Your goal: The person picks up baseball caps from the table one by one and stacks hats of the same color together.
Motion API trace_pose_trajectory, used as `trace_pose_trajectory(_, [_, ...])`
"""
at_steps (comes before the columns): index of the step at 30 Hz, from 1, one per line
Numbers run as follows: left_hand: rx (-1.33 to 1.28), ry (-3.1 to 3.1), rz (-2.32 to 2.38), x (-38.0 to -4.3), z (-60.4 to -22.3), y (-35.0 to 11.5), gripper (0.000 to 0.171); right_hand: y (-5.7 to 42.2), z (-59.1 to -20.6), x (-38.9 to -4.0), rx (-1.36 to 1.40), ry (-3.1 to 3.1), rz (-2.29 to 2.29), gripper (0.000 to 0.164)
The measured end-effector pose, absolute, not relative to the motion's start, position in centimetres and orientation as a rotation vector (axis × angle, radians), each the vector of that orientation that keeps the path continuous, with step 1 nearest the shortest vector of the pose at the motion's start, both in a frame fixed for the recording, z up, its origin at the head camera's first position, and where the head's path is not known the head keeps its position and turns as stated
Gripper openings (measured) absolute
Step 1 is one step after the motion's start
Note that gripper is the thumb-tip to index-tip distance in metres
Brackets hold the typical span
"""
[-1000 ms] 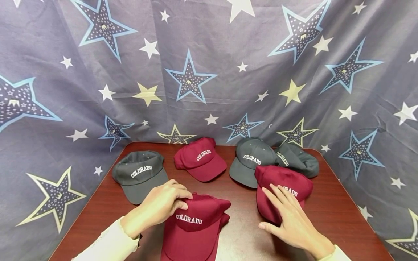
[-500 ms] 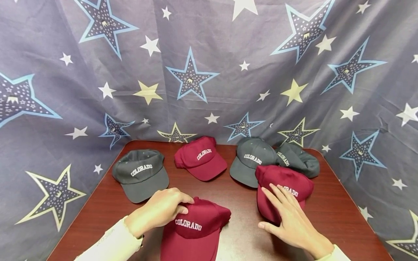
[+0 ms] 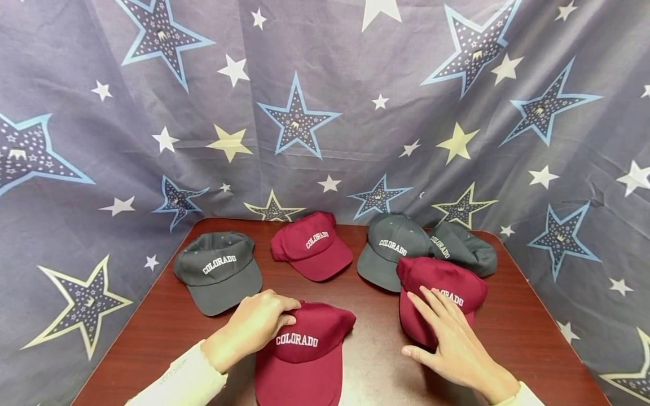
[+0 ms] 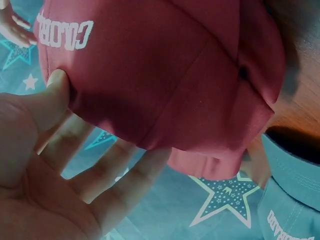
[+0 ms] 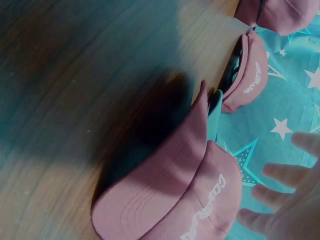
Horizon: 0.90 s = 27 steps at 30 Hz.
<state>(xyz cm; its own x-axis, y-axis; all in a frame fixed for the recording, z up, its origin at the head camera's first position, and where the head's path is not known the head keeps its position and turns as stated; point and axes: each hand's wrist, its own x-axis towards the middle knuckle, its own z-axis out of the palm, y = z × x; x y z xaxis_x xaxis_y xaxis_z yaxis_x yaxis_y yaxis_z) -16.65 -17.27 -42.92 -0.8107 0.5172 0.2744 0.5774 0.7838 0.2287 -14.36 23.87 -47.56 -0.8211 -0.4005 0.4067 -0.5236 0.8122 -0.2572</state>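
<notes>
My left hand pinches the crown of a maroon baseball cap marked COLORADO at the near middle of the table. In the left wrist view, the thumb presses the front of this crown, while the fingers reach behind it. More maroon cloth shows along its far edge; whether that is a second cap I cannot tell. My right hand, fingers straight and spread, hovers at another maroon cap on the right and covers part of its lettering. The right wrist view shows a gap between the fingertips and that cap.
At the back stand a dark grey cap on the left, a maroon cap in the middle, and two dark grey caps, one upright and one crumpled, behind the right maroon cap. A star-patterned cloth hangs around the brown table.
The left hand's cap dips towards me, then rises slightly and shifts right. Maroon cloth that showed beneath it one second ago is now hidden in the head view. The right hand stays still.
</notes>
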Motion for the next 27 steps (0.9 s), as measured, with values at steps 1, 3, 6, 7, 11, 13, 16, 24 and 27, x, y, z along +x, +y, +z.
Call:
trace_pose_trajectory(1, [-0.871, -2.775, -0.450, -16.8, -43.0, -17.3, 0.017, 23.9, -47.6, -14.4, 0.703, -2.660, 0.515, 0.096])
trace_pose_trajectory(3, [-0.894, -2.762, -0.452, -17.1, -43.2, -17.3, 0.019, 23.9, -47.6, -14.4, 0.711, -2.647, 0.508, 0.095])
trace_pose_trajectory(6, [-0.927, -2.735, -0.454, -17.5, -43.4, -17.4, 0.023, 23.8, -47.7, -14.4, 0.725, -2.618, 0.489, 0.096])
trace_pose_trajectory(7, [-0.935, -2.729, -0.457, -17.6, -43.4, -17.4, 0.023, 23.8, -47.7, -14.4, 0.731, -2.609, 0.483, 0.096])
trace_pose_trajectory(11, [-0.961, -2.716, -0.461, -17.8, -43.4, -17.4, 0.023, 23.7, -47.7, -14.4, 0.732, -2.600, 0.477, 0.097])
trace_pose_trajectory(13, [-0.967, -2.715, -0.464, -17.8, -43.4, -17.4, 0.024, 23.6, -47.7, -14.4, 0.730, -2.601, 0.477, 0.097])
trace_pose_trajectory(16, [-0.980, -2.706, -0.466, -17.9, -43.5, -17.5, 0.025, 23.6, -47.7, -14.4, 0.731, -2.605, 0.481, 0.098])
trace_pose_trajectory(24, [-1.000, -2.685, -0.456, -17.9, -43.8, -17.8, 0.026, 23.5, -47.5, -14.4, 0.717, -2.632, 0.498, 0.099])
trace_pose_trajectory(27, [-1.005, -2.688, -0.457, -17.8, -43.8, -17.9, 0.028, 23.5, -47.4, -14.5, 0.717, -2.629, 0.490, 0.098])
